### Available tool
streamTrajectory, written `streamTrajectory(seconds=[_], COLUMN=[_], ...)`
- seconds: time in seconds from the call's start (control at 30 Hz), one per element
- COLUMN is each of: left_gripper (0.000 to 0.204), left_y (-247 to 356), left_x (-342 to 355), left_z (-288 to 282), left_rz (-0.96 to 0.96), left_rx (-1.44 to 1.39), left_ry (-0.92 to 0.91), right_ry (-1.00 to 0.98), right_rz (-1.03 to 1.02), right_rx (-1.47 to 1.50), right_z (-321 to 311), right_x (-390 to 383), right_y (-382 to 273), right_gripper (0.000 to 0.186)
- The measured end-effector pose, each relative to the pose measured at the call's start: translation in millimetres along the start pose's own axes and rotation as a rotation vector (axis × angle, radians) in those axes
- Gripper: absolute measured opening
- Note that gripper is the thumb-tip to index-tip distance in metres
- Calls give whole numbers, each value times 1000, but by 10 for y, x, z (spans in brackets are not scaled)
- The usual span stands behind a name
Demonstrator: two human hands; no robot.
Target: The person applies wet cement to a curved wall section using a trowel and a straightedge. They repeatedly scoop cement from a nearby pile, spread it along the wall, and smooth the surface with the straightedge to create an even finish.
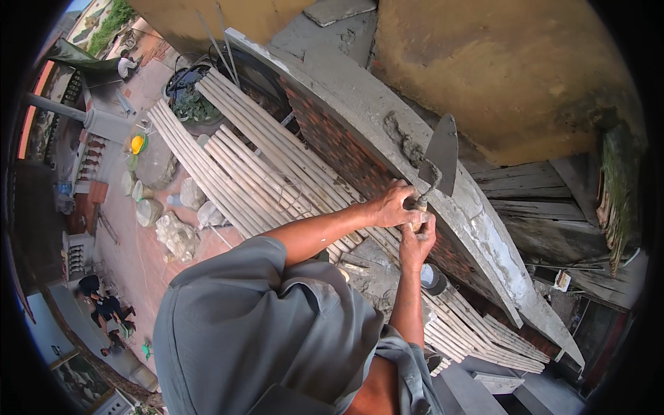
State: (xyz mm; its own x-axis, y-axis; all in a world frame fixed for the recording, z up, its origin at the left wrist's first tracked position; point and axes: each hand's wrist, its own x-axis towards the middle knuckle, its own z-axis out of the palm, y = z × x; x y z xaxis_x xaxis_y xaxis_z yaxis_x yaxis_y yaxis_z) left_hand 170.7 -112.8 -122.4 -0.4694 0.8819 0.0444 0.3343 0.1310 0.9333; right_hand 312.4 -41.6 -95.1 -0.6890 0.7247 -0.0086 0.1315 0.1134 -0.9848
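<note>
The left hand (391, 206) and the right hand (418, 243) met right of the centre of the frame, both closed around the short handle of a trowel (443, 155). Their fingers overlapped there, so how they shared the grip could not be told for certain. The left was nearer the blade and the right nearer the butt, an arrangement that probably steadied the tool and governed its tilt. The blade stood out past the knuckles, its tip toward the top of the frame, which left the fingers clear of the metal.

Just left of the blade, wet-looking mortar (412, 148) lay in a ragged lump on the grey ledge (373, 104), presumably within easy reach of the trowel. The ledge ran slantwise from upper left to lower right, capping a brick face (315, 114).

Below it, long pale poles (277, 166) lay side by side, perhaps as a platform along the work. A round vessel (430, 277) sat near the right forearm, likely for handy access. Beyond the ledge, a yellow wall (498, 62) filled the upper right. Far off at upper left, a crouching person (127, 66) was visible.
</note>
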Motion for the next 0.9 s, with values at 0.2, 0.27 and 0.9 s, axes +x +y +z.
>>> streamTrajectory(seconds=[0.2, 0.27, 0.9], left_gripper=[47, 45, 43], left_y=[-60, -56, 12], left_x=[68, 84, 149], left_z=[91, 85, -236], left_rz=[76, 116, -83], left_rx=[-24, -51, -337], left_ry=[108, 136, -153], right_ry=[-40, -67, 214], right_rz=[-72, 25, 305], right_rx=[65, 184, 1123], right_z=[69, 21, 139], right_x=[68, 45, 250], right_y=[131, 187, 867], right_gripper=[32, 31, 62])
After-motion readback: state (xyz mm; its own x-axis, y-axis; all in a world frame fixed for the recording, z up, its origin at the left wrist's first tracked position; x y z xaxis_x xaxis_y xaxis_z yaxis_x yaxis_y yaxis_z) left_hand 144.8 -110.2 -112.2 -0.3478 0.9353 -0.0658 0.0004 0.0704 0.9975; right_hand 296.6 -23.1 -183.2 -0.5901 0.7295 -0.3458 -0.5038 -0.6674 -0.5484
